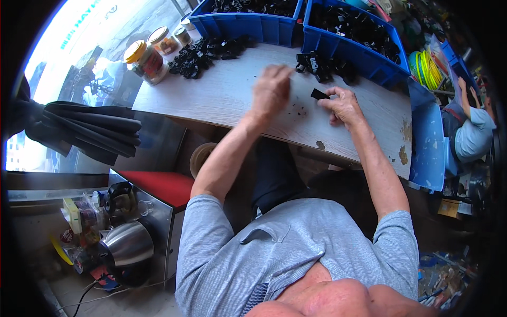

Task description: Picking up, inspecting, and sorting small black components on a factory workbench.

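Observation:
My right hand [344,107] pinches a small flat black plastic piece [318,94] between thumb and fingers, above the pale wood-look tabletop [222,95]. To its left, my left hand [272,91] hovers over the table, its fingers smeared by motion; whether anything is in them does not show. Just beyond the right hand lies a small heap of black plastic parts [325,68], some with pale metal-like bits. Another pile of black parts [203,54] spreads along the far left of the tabletop. Dark crumbs [300,110] are scattered between my hands.
Two blue bins [240,26] full of black parts line the table's far edge. Lidded jars [146,64] stand at the far left. A blue plastic tub [429,145] adjoins the right edge. Another person [471,132] is at the far right. A metal kettle [129,244] stands lower left.

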{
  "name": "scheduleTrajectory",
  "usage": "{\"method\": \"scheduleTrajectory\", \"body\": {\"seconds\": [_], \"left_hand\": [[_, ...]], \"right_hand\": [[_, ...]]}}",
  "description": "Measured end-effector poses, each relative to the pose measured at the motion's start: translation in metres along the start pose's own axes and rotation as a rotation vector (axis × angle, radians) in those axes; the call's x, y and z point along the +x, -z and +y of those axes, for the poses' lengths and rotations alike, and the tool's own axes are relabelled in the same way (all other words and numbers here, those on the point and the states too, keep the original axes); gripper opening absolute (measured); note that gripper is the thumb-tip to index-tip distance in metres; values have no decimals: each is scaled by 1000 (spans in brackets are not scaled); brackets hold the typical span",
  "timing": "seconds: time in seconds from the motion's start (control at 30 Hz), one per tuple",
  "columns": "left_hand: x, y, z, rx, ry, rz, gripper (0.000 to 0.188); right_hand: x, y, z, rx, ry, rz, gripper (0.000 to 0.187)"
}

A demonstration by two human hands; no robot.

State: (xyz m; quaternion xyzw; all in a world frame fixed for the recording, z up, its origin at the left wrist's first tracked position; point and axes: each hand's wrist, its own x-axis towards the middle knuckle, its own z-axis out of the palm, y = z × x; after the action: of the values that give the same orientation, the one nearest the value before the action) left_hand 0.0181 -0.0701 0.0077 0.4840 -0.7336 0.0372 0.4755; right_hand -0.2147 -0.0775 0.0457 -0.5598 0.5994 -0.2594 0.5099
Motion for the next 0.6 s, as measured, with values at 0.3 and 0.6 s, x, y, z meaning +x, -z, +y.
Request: {"method": "scheduleTrajectory", "body": {"seconds": [0.3, 0.6], "left_hand": [[13, 44, -128, 586, 187, -76, 33], [15, 34, -87, 409, 209, -215, 21]], "right_hand": [[3, 117, 49, 470, -26, 519, 46], [-3, 119, 48, 404, -51, 581, 40]]}}
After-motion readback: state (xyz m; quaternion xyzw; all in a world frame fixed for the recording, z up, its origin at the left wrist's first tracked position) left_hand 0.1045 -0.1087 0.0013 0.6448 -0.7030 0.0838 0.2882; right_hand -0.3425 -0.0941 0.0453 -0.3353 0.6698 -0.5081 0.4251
